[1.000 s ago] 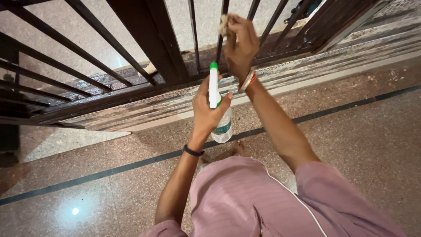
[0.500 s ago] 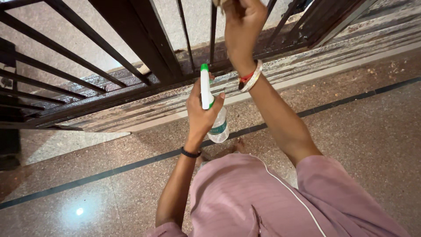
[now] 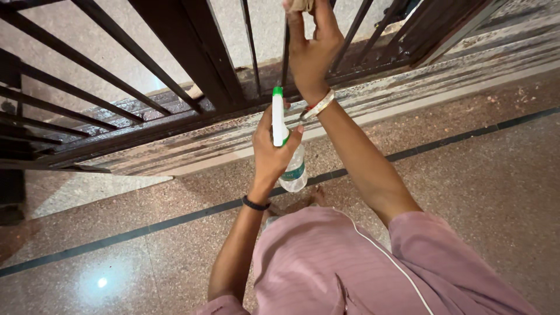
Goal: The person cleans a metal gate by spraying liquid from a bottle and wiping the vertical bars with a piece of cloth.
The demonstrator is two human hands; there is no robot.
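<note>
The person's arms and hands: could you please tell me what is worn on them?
Both arms are bare from short pinkish-mauve sleeves with faint stripes and thin white piping. The left hand has a slim black band at the wrist. The right hand has bangles at the wrist, pale metal with some red. No gloves.

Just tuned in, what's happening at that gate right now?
A person stands at a dark metal gate and looks down at both hands. The left hand holds a clear spray bottle with a white and green nozzle, pointed up toward the bars. The right hand is raised against a thin upright bar, pressing a beige cloth to it at the top edge of the view. Below the gate runs a worn, streaked threshold and a speckled stone floor.
</note>
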